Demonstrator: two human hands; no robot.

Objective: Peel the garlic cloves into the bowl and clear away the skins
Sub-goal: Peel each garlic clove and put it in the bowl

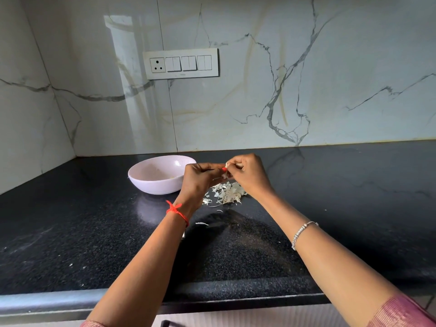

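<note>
A pale pink bowl (155, 178) stands on the black counter, left of my hands. My left hand (198, 179) and my right hand (247, 174) meet above the counter and both pinch a small garlic clove (227, 168) with papery skin on it. Directly below the hands lies a heap of white garlic skins (227, 194). A few loose skin flakes (201, 223) lie nearer to me. The bowl's contents are hard to make out.
The black speckled counter (236, 251) runs wide to both sides, with its front edge near me. A marble wall with a switch panel (181, 63) rises behind, and a side wall closes the left corner.
</note>
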